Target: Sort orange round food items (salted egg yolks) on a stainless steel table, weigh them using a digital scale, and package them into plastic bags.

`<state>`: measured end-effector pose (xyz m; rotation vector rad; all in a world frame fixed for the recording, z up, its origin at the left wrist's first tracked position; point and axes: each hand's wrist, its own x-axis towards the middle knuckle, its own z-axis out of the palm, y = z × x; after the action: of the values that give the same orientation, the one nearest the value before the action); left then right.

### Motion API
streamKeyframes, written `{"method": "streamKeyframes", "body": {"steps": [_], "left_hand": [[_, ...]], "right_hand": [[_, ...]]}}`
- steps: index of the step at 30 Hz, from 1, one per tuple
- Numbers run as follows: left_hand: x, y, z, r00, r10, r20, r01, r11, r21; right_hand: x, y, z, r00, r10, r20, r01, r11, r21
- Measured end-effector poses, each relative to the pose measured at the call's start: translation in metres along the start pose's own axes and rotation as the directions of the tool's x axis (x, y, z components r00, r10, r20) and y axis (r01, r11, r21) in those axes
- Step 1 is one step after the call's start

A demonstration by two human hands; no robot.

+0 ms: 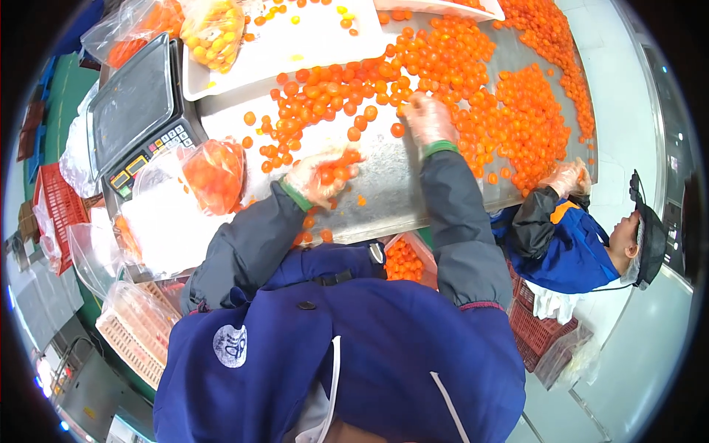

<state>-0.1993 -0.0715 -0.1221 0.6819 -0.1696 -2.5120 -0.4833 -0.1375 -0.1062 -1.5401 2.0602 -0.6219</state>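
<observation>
Orange tomatoes (443, 81) lie heaped across the steel desk (384, 184), thickest on the far side and thinning toward its near edge. The left hand (319, 177), in a thin clear glove, sits near the desk's near edge with its grip cupped around a small clutch of tomatoes (336, 171), fingers curled over them. The right hand (428, 118), gloved the same, lies flat farther in on the desk, grip spread and fingertips touching the edge of the tomato heap; it holds nothing that can be seen. A green cuff (440, 148) shows at that wrist. Left of the desk stands a scale (136, 111) with a dark pan, and just beside the scale, toward the person, a clear bag (210, 173) filled with tomatoes rests on white sheets. A white tray (295, 44) at the desk's far-left part carries a few loose yellow and orange tomatoes, with a bag of yellow ones (214, 29) at its left end. Below the desk's near edge a crate of tomatoes (405, 260) shows between the forearms. At the desk's right end a co-worker's gloved hand (565, 177) touches the heap.
</observation>
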Motion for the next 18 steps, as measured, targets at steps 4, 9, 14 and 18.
{"method": "streamKeyframes", "body": {"steps": [4, 9, 14, 18], "left_hand": [[-0.088, 0.017, 0.044, 0.992, 0.116, 0.051, -0.112, 0.992, -0.063], [-0.224, 0.074, 0.073, 0.681, 0.733, -0.001, -0.658, 0.612, 0.438], [-0.271, 0.138, 0.058, 0.626, 0.773, 0.099, 0.121, -0.223, 0.967], [-0.258, 0.144, 0.028, 0.675, 0.711, 0.197, 0.332, -0.531, 0.78]], "right_hand": [[0.001, -0.006, 0.024, 1.0, 0.001, 0.031, -0.004, 0.995, 0.1], [-0.025, -0.014, -0.008, 0.918, -0.002, 0.398, -0.373, 0.342, 0.863], [-0.025, 0.003, 0.004, 0.921, 0.13, 0.366, -0.387, 0.212, 0.898], [-0.015, 0.021, -0.008, 0.945, 0.202, 0.257, -0.312, 0.317, 0.896]]}}
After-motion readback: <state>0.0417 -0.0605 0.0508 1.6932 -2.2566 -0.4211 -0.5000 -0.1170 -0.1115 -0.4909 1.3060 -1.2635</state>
